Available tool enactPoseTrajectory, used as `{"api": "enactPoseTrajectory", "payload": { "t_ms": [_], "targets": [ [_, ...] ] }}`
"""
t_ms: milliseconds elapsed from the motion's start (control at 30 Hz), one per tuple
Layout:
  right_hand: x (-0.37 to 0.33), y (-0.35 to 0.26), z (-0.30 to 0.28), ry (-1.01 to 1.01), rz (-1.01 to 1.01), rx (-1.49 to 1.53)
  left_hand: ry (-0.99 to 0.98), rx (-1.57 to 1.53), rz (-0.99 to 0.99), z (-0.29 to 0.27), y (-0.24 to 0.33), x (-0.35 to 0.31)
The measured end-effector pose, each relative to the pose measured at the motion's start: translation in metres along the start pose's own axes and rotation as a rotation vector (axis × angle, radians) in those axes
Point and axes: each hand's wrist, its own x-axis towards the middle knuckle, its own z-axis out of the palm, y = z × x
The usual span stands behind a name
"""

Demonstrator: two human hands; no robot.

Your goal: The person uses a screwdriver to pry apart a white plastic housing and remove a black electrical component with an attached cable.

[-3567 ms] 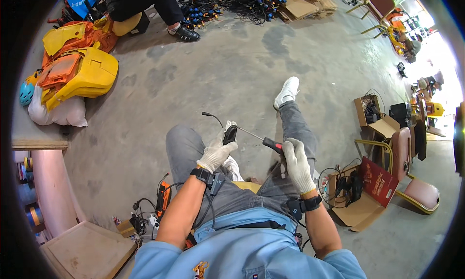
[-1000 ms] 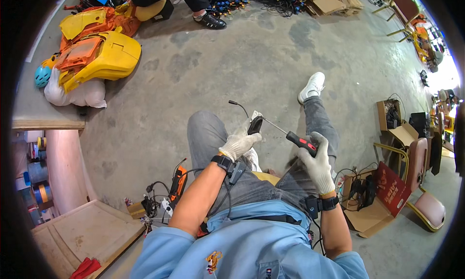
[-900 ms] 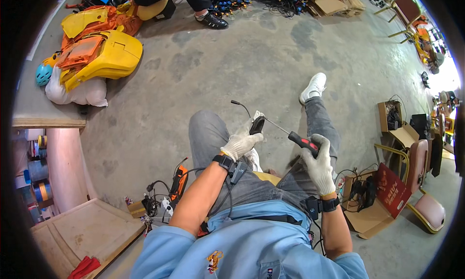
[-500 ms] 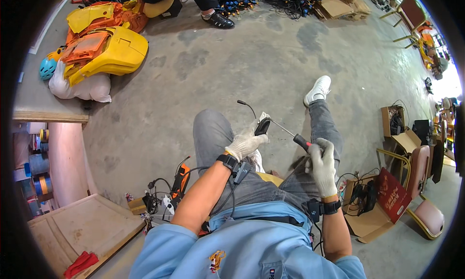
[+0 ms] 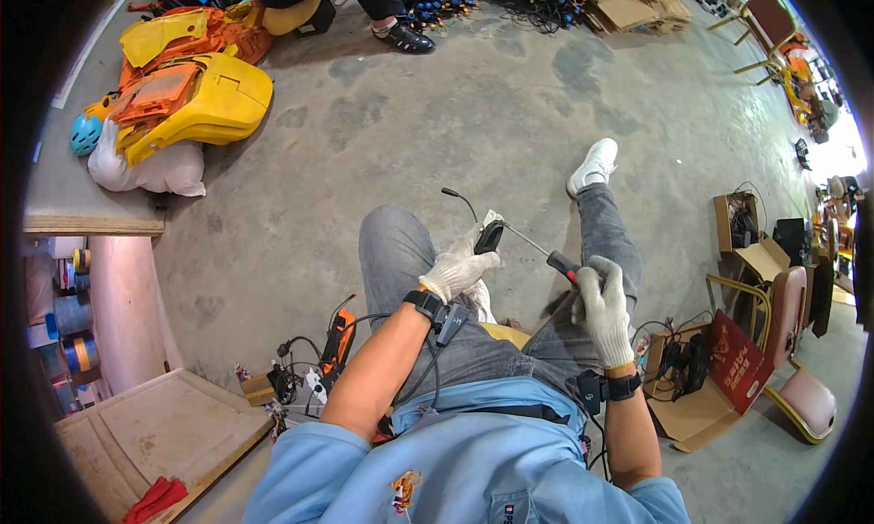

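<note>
Both my hands wear white knit gloves. My left hand point(image 5: 455, 273) is closed around a small black device point(image 5: 489, 239), held up over the gap between my knees. A short black cable point(image 5: 464, 201) with a plug end sticks out from it, away from me. In my right hand point(image 5: 604, 311) is a screwdriver point(image 5: 561, 265) with a black and red handle. Its metal shaft points left toward the device, and the tip meets the device's far end; whether it sits in a screw is too small to tell.
By my left leg lie an orange-and-black tool point(image 5: 338, 338) and tangled cables. At right stand an open carton point(image 5: 696, 422) with black parts and a chair point(image 5: 787, 319). Yellow plastic shells point(image 5: 218, 101) are piled at far left. Another person's shoe point(image 5: 403, 38) shows at the top.
The picture has shifted very slightly. My right hand and the screwdriver handle have turned a little; the left hand keeps its grip on the device.
</note>
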Motion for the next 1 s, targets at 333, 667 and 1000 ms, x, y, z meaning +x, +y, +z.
{"api": "enactPoseTrajectory", "payload": {
  "t_ms": [333,667,1000],
  "targets": [
    [-0.002,-0.003,-0.009,-0.186,0.014,0.06,-0.011,0.033,-0.035,0.0,-0.006,0.005],
    [-0.007,-0.007,-0.002,-0.095,-0.181,-0.142,-0.016,0.092,0.011,0.002,-0.023,0.015],
    [-0.007,-0.01,-0.005,-0.16,-0.199,-0.27,-0.054,0.105,-0.025,-0.004,-0.003,0.006]
  ]
}}
